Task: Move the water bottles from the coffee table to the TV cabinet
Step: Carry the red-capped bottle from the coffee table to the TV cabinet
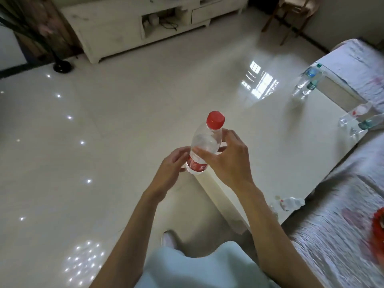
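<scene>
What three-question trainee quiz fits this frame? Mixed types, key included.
1. True or false: other bottles are on the coffee table.
2. How many hands grip the held bottle? A none, B one, C two.
3. Fill in: its cap is ___.
Key: 1 true; 2 C, the left hand and right hand; 3 red.
</scene>
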{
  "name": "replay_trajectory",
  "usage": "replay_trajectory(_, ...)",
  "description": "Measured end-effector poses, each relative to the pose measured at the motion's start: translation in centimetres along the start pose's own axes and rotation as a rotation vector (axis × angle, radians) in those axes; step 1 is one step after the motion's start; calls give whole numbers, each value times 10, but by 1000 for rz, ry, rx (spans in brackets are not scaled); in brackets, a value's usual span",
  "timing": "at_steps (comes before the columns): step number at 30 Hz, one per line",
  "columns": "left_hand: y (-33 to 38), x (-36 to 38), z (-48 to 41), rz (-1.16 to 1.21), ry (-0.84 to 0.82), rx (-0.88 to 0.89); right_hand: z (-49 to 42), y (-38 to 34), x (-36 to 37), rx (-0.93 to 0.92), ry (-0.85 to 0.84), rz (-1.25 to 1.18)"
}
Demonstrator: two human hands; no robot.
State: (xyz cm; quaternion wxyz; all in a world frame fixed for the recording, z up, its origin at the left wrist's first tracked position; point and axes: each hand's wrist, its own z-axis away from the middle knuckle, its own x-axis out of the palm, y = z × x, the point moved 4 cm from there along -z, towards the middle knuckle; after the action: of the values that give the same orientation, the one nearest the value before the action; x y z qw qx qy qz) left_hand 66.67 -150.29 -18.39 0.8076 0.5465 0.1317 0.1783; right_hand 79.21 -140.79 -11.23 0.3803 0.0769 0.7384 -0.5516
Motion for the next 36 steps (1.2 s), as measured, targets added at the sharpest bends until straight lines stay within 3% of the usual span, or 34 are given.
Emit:
replay_trajectory(10,38,-81,-9,-11,245,203,-59,-76,54,-118,-40,-26)
replay_trajectory(20,60,-114,-73,-73,430,164,-159,-91,103,-201,-186,-98)
replay_trajectory(36,154,-150,-215,-89,575,193,-348,-121,128,-338,-286,-189)
